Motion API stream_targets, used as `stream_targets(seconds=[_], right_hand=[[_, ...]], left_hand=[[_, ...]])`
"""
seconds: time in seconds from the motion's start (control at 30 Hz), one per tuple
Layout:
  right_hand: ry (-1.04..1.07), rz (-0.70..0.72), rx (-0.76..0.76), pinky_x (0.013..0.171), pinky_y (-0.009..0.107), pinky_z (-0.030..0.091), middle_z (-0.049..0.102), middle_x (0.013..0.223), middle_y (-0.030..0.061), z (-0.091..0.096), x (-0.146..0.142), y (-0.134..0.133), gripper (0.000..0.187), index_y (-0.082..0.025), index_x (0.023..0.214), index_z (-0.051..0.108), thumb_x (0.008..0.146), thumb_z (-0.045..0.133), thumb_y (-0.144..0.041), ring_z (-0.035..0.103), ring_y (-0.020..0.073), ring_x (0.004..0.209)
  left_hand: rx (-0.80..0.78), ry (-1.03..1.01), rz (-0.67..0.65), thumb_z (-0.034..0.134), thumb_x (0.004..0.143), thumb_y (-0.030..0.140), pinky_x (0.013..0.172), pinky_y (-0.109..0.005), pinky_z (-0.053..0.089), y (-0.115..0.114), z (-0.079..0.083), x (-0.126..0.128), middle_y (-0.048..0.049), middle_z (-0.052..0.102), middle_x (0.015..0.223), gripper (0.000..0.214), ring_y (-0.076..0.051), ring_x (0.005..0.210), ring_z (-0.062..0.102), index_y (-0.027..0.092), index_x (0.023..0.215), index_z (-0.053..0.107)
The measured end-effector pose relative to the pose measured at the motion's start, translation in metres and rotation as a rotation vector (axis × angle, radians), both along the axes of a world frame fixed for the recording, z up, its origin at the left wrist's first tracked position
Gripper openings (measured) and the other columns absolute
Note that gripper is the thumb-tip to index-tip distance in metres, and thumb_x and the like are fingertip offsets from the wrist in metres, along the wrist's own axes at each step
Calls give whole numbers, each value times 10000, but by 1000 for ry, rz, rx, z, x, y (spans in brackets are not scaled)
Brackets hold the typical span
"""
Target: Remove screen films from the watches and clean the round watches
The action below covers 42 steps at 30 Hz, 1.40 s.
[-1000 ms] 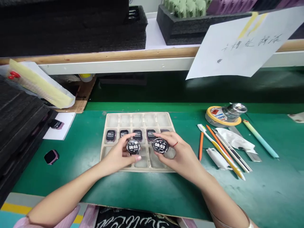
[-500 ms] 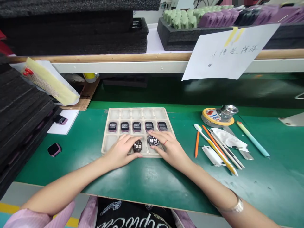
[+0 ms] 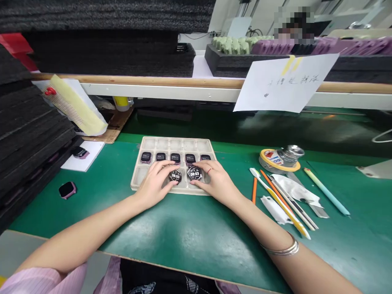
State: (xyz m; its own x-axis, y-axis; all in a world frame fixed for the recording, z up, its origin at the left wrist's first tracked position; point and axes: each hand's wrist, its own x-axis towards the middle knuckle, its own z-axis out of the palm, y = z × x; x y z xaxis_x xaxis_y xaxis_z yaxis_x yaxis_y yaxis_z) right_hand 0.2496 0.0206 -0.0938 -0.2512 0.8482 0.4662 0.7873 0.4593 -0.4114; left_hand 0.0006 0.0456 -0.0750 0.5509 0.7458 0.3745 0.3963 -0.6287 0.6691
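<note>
A pale compartment tray (image 3: 136,184) lies on the green table. Over its front row, my left hand (image 3: 157,179) grips a round watch (image 3: 175,176) between thumb and fingers. My right hand (image 3: 216,175) holds a second round watch (image 3: 194,173) by its edge, just to the right of the first. Both round faces are lit and read 08:03. Several square watches sit in the middle row, among them one at the left end (image 3: 146,157); the fingers partly cover some of them. The back-row compartments (image 3: 170,143) hold nothing visible.
Left of the tray are a purple square watch (image 3: 67,190) and another on a white pad (image 3: 80,152). To the right lie a toothbrush (image 3: 280,204), a tape roll (image 3: 277,163), a glass jar (image 3: 292,153) and a blue-green pen (image 3: 327,192). A shelf edge (image 3: 214,94) crosses behind.
The left-hand watch has gone from tilted to facing more upward, level with the right one. Both hands remain over the front row. The camera view has shifted slightly.
</note>
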Motion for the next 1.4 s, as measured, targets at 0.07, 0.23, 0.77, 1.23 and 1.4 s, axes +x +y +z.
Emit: stream_targets(seconds=[0.07,0.23,0.77,1.23,1.4], right_hand=[[-35,32,11,955,530,544,702,1117,128,4,0,0,421,-200,1222,645,824,754,-284,645,326,1076],[-86,84,47,908,479,573,685,1085,136,7,3,5,421,-178,1210,655,816,750,-291,658,313,1033],[89,196,258,780,404,550,704,1036,108,41,-36,-55,493,-225,1260,567,862,724,-472,681,256,913],[416,270,62,694,283,544,654,822,-2,52,-36,-66,186,-228,922,589,845,731,-136,639,147,745],[396,142,-103,609,248,502,591,771,-4,46,-34,-58,125,-207,840,594,857,714,-179,571,124,679]], left_hand=[[-4,-45,8,578,945,254,1154,-522,325,-6,2,3,-102,563,1339,347,-275,1306,480,256,1292,583],[-83,-124,16,560,944,228,1103,-454,388,-20,5,12,-91,593,1299,323,-255,1295,486,243,1266,579],[-1204,-539,-298,475,896,721,590,-276,363,-50,16,29,-105,663,862,680,-121,615,470,94,1063,680],[-1444,-724,-314,669,866,560,645,-263,377,-51,15,21,-42,606,750,448,-121,658,507,113,839,660],[-1449,-742,-320,689,870,523,668,-273,410,-50,14,19,-65,632,776,429,-150,715,567,96,902,691]])
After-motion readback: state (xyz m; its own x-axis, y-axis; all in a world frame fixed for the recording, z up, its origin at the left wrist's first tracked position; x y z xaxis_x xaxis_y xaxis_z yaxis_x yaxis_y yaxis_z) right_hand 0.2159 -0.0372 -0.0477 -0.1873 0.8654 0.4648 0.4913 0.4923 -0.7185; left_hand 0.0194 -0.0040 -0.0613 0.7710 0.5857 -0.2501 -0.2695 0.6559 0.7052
